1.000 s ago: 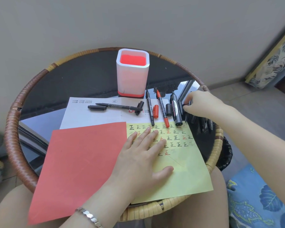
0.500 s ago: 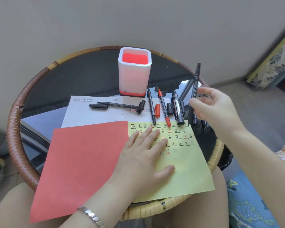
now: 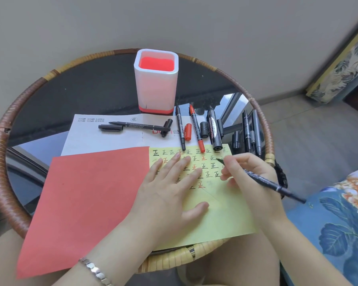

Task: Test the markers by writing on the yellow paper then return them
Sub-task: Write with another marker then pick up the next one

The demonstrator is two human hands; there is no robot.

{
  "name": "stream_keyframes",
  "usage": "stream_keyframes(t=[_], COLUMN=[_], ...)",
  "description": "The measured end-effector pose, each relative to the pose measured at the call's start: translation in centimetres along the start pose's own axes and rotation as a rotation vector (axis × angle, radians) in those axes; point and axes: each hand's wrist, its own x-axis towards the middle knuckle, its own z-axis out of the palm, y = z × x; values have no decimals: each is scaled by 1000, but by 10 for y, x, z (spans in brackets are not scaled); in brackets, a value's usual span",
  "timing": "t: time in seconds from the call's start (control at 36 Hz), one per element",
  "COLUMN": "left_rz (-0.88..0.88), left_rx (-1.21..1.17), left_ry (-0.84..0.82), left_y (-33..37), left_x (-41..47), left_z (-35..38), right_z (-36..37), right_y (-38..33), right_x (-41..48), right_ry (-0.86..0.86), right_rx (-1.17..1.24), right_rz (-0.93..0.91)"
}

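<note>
Roughly midway: my right hand [image 3: 248, 178] pinches a black marker [image 3: 262, 180] over the yellow paper [image 3: 225, 219] (several rows written), left hand [image 3: 170, 195] flat; white pen holder [image 3: 156, 83] empty.

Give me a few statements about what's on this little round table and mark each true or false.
1. The right hand holds a black marker with its tip over the yellow paper. True.
2. The left hand is lifting the red paper. False: it lies flat on the yellow paper.
3. The white cup is full of markers. False: no markers stand in it.
4. An uncapped red marker lies above the yellow paper. True.
5. The yellow paper is blank. False: rows of black and red characters cover its top.
</note>
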Motion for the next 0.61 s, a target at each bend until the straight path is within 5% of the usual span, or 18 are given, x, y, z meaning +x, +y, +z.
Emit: stream_keyframes(t=[0.33,0.61], left_rz=[59,53], left_rx=[-48,-83], left_ry=[54,76], left_y=[5,4], left_x=[6,6], left_z=[4,9], right_z=[13,15], right_y=[7,11], right_x=[3,1], right_ry=[257,244], right_rx=[-15,-154], right_rz=[-56,-86])
